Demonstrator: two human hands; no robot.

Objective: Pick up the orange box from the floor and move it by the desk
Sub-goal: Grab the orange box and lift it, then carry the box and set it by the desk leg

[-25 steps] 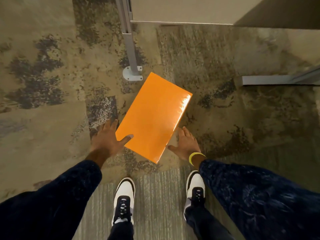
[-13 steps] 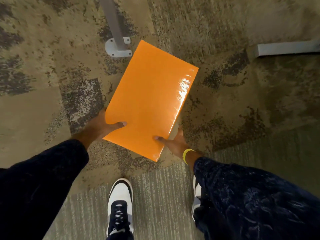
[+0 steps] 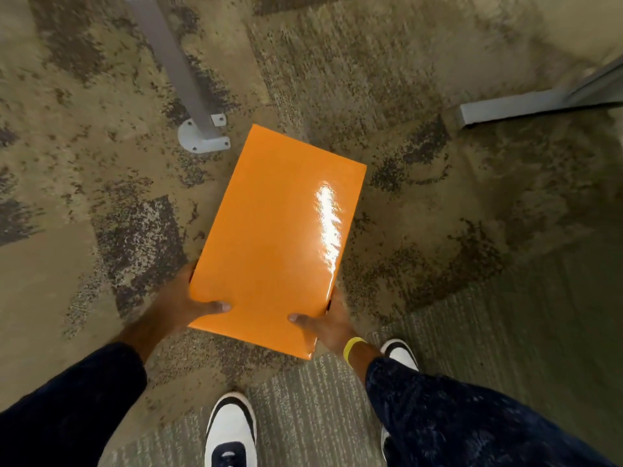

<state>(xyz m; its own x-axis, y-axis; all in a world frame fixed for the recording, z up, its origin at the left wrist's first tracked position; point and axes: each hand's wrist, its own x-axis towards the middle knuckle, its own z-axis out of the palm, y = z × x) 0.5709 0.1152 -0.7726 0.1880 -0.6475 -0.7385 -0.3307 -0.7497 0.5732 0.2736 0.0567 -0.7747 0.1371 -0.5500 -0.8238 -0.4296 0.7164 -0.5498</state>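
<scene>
A glossy orange box (image 3: 276, 237) fills the middle of the head view, its long side running away from me. My left hand (image 3: 182, 303) grips its near left corner, thumb on top and fingers hidden under the edge. My right hand (image 3: 328, 321), with a yellow band at the wrist, holds the near right corner the same way. The box sits above the patterned carpet, its far end close to a grey desk leg (image 3: 175, 69).
The desk leg ends in a round foot plate (image 3: 197, 141) just left of the box's far corner. A second grey metal foot (image 3: 515, 109) lies on the carpet at the right. My white and black shoes (image 3: 231, 429) stand below the box.
Both hands went from resting beside the box to gripping its near corners. The box has turned straighter and now appears larger and nearer to me.
</scene>
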